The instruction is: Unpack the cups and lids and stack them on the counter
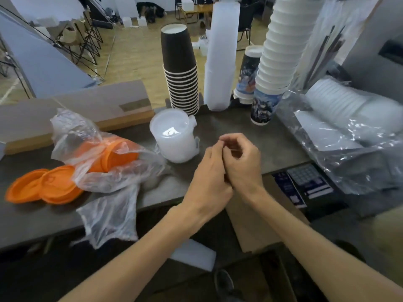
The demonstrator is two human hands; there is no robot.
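Note:
My left hand [208,182] and my right hand [243,162] meet over the dark counter [281,149], fingers curled and fingertips touching; no object shows between them. Just left of them stands a short stack of translucent white lids [174,138] in loose film. Orange lids [113,155] lie inside a torn clear bag, with two more orange lids [43,188] loose at the left. Behind stand upside-down black cups [181,79], a tall white wrapped sleeve [222,55], printed blue cups [248,77], and a leaning stack of white cups [281,40] ending in a printed cup [263,107].
A clear bag holding white lids [349,110] fills the right side. An empty plastic bag [111,214] hangs over the counter's front edge. A flat cardboard box [76,110] lies at the back left. A keypad device [305,177] sits below the counter's right end.

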